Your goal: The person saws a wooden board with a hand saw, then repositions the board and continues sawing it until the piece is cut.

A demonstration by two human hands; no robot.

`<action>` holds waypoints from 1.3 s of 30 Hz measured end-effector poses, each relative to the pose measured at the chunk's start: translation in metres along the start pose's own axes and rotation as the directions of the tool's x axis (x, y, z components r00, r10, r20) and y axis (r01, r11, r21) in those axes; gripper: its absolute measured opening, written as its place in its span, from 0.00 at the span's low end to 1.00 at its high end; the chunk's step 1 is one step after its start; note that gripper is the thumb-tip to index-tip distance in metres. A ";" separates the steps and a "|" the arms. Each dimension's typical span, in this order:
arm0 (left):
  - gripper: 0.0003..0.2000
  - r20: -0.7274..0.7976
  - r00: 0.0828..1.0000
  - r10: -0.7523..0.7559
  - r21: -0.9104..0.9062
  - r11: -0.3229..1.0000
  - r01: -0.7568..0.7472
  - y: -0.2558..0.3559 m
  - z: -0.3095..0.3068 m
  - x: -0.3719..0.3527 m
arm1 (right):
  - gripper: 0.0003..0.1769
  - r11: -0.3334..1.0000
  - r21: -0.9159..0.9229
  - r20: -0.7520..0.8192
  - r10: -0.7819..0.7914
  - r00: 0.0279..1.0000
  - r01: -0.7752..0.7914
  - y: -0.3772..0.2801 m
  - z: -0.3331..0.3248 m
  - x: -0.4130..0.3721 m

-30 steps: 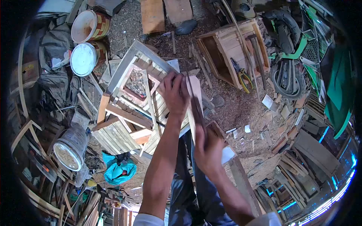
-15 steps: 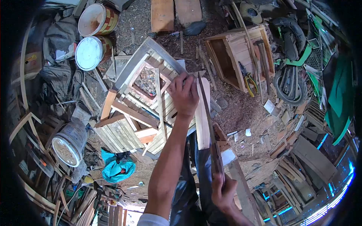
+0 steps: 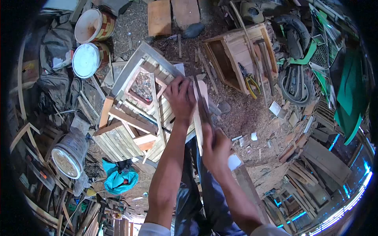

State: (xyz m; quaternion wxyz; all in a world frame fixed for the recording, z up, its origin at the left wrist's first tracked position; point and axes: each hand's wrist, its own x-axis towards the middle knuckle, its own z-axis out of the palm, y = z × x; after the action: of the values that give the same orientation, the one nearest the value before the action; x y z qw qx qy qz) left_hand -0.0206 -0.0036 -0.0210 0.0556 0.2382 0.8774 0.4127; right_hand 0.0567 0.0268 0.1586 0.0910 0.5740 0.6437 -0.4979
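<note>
My left hand (image 3: 181,99) presses on the far part of a pale wooden board (image 3: 198,129), its fingers curled over the board's left edge. In my right hand (image 3: 215,148) is the near end of a long, dark saw (image 3: 202,103), whose blade runs forward along the board, close to my left fingers. My right fingers are wrapped round its handle, which they mostly hide. Under the board stands a slatted wooden workbench (image 3: 122,143) with a small square tray (image 3: 136,98) of nails or screws and loose wood strips on it.
An open wooden box (image 3: 232,59) with yellow-handled pliers (image 3: 252,84) stands at the upper right. Paint buckets (image 3: 86,60) are at the upper left, and another bucket (image 3: 67,160) is lower left. A teal bag (image 3: 119,179) lies on the floor. Scrap wood lies on the right.
My right hand has moved forward and slightly left with the saw, nearer to my left hand. My left hand stays on the board, while the whole view has shifted a little.
</note>
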 end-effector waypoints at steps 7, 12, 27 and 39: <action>0.10 0.010 1.000 0.016 0.032 0.999 -0.016 0.000 -0.002 0.002 | 0.18 0.997 0.045 0.133 0.056 0.990 -0.063 0.023 -0.036 -0.098; 0.08 0.028 0.999 -0.016 0.007 1.000 0.016 0.005 -0.004 0.003 | 0.22 0.980 0.042 -0.088 -0.190 0.978 0.194 0.000 0.008 0.009; 0.09 -0.005 1.000 0.013 0.023 1.000 -0.013 0.004 -0.001 0.001 | 0.18 0.997 0.078 -0.041 -0.021 0.999 0.024 0.016 -0.019 -0.080; 0.09 0.028 0.999 0.039 0.079 0.996 -0.041 -0.004 -0.003 0.000 | 0.20 0.999 0.023 -0.004 -0.023 1.000 0.023 0.009 -0.006 -0.027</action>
State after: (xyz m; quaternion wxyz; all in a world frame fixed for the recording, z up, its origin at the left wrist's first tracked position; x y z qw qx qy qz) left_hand -0.0231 -0.0077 -0.0224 0.0496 0.2631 0.8873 0.3754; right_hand 0.0752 0.0122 0.1753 0.0776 0.5683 0.6448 -0.5052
